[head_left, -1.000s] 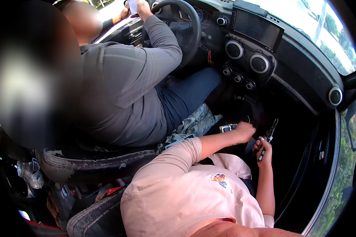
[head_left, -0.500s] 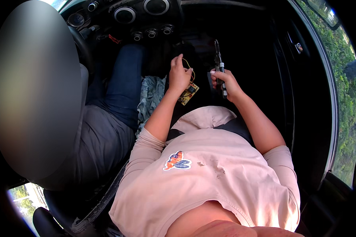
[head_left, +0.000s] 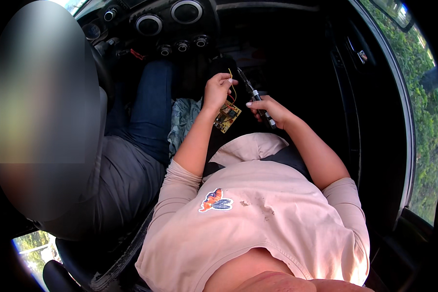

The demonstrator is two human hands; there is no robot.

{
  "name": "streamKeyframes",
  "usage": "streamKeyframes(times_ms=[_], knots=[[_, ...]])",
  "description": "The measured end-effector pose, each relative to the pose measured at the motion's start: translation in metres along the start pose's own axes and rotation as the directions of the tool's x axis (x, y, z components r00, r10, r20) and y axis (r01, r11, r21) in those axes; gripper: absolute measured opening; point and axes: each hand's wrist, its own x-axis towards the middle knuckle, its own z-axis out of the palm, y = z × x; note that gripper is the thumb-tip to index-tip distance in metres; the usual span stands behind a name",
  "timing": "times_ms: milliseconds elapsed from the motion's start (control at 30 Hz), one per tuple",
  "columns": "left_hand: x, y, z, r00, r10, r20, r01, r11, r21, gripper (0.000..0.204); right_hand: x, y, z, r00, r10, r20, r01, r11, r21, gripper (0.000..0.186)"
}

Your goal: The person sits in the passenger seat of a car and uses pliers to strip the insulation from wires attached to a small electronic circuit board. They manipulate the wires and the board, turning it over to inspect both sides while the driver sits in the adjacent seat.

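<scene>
Our left hand pinches a yellow wire in closed fingertips, circuit board just beside its wrist; our right hand, curled tightly round a slim dark tool, now tilts its tip within working reach, though contact seems unclear.

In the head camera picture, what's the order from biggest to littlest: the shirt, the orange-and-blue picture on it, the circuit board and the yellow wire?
1. Shirt
2. Circuit board and orange-and-blue picture: too alike to rank
3. Yellow wire: very thin
</scene>
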Motion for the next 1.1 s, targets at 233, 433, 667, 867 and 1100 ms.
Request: streamKeyframes(times_ms=[233,433,667,867,1100], knots=[[-0.017,0.000,0.006,0.996,0.064,-0.065,-0.074,0.984,-0.162,0.017,-0.003,-0.004,0.000,0.998,0.032,0.063,-0.044,0.978,0.202,0.025],[-0.018,-0.016,0.011,0.974,0.178,-0.138,-0.196,0.972,-0.128,0.015,-0.001,-0.001,0.000,0.991,0.012,0.136,-0.029,0.992,0.124,0.023],[-0.020,-0.016,0.009,0.969,0.160,-0.187,-0.199,0.958,-0.208,0.014,-0.003,-0.004,0.000,0.979,0.038,0.199,-0.044,0.999,0.030,0.038],[-0.018,-0.019,0.010,0.960,0.186,-0.208,-0.222,0.962,-0.162,0.015,-0.002,-0.004,0.005,0.989,0.018,0.147,-0.006,0.997,-0.082,0.025],[-0.018,-0.017,0.010,0.962,0.163,-0.220,-0.200,0.968,-0.155,0.014,-0.004,-0.007,0.011,0.999,-0.013,0.036,0.022,0.966,-0.259,0.021]])
